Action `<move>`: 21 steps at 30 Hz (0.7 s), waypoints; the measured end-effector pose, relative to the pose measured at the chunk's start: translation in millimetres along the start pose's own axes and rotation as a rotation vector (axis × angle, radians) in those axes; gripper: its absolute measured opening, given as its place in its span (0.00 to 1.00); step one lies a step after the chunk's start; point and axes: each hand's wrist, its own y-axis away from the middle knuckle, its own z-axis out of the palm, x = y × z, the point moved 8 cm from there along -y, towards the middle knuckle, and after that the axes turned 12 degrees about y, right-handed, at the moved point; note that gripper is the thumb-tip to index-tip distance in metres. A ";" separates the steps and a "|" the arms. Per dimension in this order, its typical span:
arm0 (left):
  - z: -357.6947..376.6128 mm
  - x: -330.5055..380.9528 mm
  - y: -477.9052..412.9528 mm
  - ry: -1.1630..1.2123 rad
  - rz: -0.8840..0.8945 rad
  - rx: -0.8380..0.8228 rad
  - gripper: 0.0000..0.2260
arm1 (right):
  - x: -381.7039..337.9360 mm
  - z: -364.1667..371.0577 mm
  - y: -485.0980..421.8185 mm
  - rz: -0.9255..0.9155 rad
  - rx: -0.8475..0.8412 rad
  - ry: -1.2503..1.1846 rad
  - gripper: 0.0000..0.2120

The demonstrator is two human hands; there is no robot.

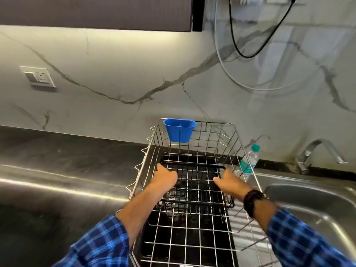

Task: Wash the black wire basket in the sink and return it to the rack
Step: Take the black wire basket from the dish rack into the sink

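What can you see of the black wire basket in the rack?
The black wire basket is a shallow rectangular tray of thin dark-coated wire grid with a thicker rim. It is roughly level inside the steel wire rack. The left hand grips its left rim, the right hand its right rim.

— What is worn?
— A long-sleeved shirt in blue check, with dark and light squares. The left sleeve (100,243) and right sleeve (308,239) end short of the wrists.
— Anything else?
— A dark beaded band (250,202) on the right wrist, with a small metal glint.
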 end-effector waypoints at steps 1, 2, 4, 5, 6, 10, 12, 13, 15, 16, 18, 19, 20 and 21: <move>-1.7 -3.7 -4.7 0.007 -0.019 0.035 0.35 | 3.7 2.8 -1.0 0.032 -0.001 -0.038 0.24; -2.8 -4.0 -6.8 0.016 -0.034 0.054 0.35 | 6.8 3.6 -0.5 0.059 -0.006 -0.065 0.24; -5.6 -8.1 -11.7 0.003 -0.078 0.070 0.29 | 8.7 2.5 0.8 0.088 -0.002 -0.081 0.19; -5.3 -7.3 -12.0 0.007 -0.096 0.060 0.26 | 10.8 0.5 -1.6 0.092 0.008 -0.083 0.16; -6.8 -7.1 -11.3 0.029 -0.109 0.052 0.23 | 11.7 -6.6 0.2 0.097 0.046 -0.095 0.13; -20.3 12.8 -3.0 0.136 0.009 0.042 0.25 | 4.4 -45.4 16.8 0.028 0.190 -0.222 0.19; -38.8 38.4 10.4 0.213 0.154 0.119 0.20 | -2.8 -67.7 31.8 -0.043 0.207 -0.357 0.23; -48.8 51.1 16.8 0.265 0.219 0.167 0.17 | -4.1 -78.0 36.8 -0.078 0.202 -0.429 0.23; -61.1 73.4 31.6 0.335 0.299 0.226 0.13 | -3.4 -101.4 50.7 -0.165 0.198 -0.563 0.16; -61.1 83.9 40.2 0.368 0.328 0.225 0.12 | 0.1 -113.9 59.3 -0.192 0.206 -0.630 0.08; -51.2 106.3 59.8 0.427 0.419 0.178 0.13 | 13.8 -137.7 75.1 -0.225 0.267 -0.756 0.07; -39.0 116.6 71.1 0.432 0.459 0.139 0.11 | 26.4 -148.6 82.9 -0.219 0.309 -0.794 0.08; -25.0 124.0 82.5 0.438 0.482 0.105 0.11 | 38.6 -158.6 92.4 -0.211 0.350 -0.824 0.09; -8.7 127.8 89.1 0.452 0.486 0.073 0.11 | 54.2 -166.7 100.9 -0.205 0.386 -0.845 0.11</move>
